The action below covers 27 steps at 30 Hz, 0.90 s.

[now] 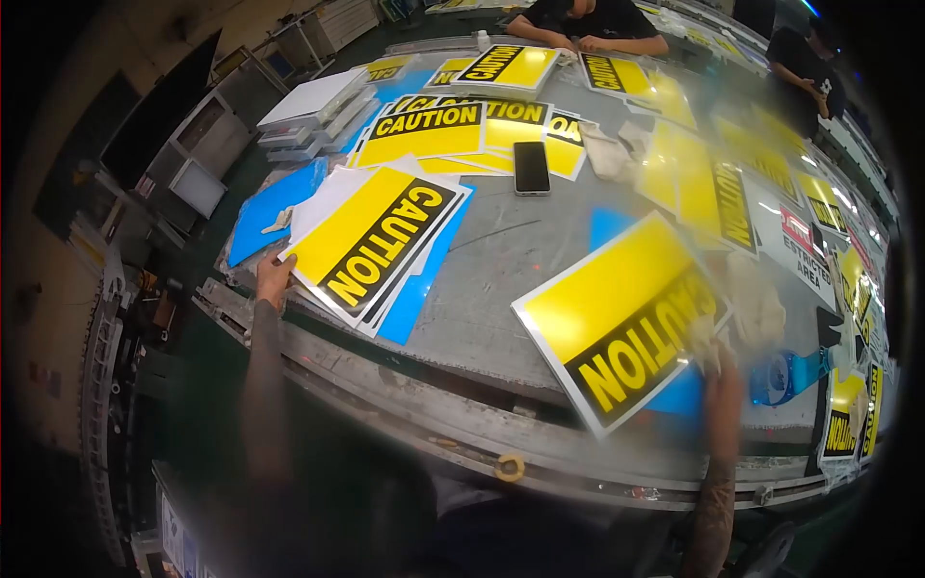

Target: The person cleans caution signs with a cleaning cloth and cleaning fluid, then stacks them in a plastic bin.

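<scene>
My left hand (275,277) is closed on the left corner of a yellow and black caution sign (378,241), which lies tilted on a pile of white sheets and blue film. On the right, my right hand (715,364) grips the near right edge of another caution sign (617,318), raised at a slant over the table. A lens smudge blurs this hand and the sign's right end. Blue film (679,393) shows under that sign. Between the two signs is the grey tabletop (491,260).
A black phone (531,169) lies beyond, by overlapping caution signs (429,133). White stacked sheets (313,101) stand at back left. A co-worker (588,24) leans over the far side; another person (809,72) is at far right. A tape roll (509,468) rests on the front rail.
</scene>
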Available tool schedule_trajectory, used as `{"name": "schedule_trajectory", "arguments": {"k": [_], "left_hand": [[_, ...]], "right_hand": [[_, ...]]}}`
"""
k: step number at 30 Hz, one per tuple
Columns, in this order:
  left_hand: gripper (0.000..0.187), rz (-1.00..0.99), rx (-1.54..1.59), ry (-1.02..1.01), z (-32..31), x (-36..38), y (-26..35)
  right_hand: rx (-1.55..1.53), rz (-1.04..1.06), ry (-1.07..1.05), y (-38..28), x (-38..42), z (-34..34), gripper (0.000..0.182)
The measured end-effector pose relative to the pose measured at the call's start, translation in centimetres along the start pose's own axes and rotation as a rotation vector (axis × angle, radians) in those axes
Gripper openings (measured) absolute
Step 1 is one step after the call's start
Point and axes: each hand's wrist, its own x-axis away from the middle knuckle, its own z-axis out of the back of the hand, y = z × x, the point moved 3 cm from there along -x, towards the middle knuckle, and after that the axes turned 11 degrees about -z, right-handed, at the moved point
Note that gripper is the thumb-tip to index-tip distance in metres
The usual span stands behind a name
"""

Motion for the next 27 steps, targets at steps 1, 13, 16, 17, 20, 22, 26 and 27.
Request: {"name": "schedule_trajectory", "arguments": {"k": [1, 13, 16, 17, 20, 22, 26, 27], "left_hand": [[0.056, -0.040, -0.191, -0.003, 0.2, -0.5, -1.0], [0.045, -0.884, -0.069, -0.634, -20.2, 19.5, 22.7], [0.053, -1.127, -0.235, -0.709, -27.2, 24.6, 23.4], [0.056, -1.137, -0.303, -0.735, -28.6, 25.4, 23.2], [0.060, -1.137, -0.338, -0.750, -29.7, 25.5, 22.4], [0.059, -1.147, -0.345, -0.758, -30.0, 25.6, 21.6], [0.059, -1.162, -0.368, -0.729, -30.2, 25.3, 21.7], [0.059, -1.164, -0.372, -0.725, -30.2, 25.3, 21.6]], "right_hand": [[-0.018, 0.020, 0.021, 0.5, -0.3, -0.1, 0.044], [0.140, 0.215, -0.147, -2.5, -10.6, -4.2, 0.050], [0.154, 0.595, -0.204, -10.3, -2.8, -7.4, 0.047], [0.161, 0.703, -0.296, -12.6, 0.1, -7.8, 0.047], [0.012, 0.865, -0.584, -13.2, 5.3, -7.7, 0.047], [0.032, 0.715, -0.467, -11.0, 0.8, -7.1, 0.044], [0.117, 0.360, -0.123, -5.7, -8.8, -5.3, 0.035], [0.138, 0.491, -0.186, -7.4, -7.0, -6.3, 0.034]]}}
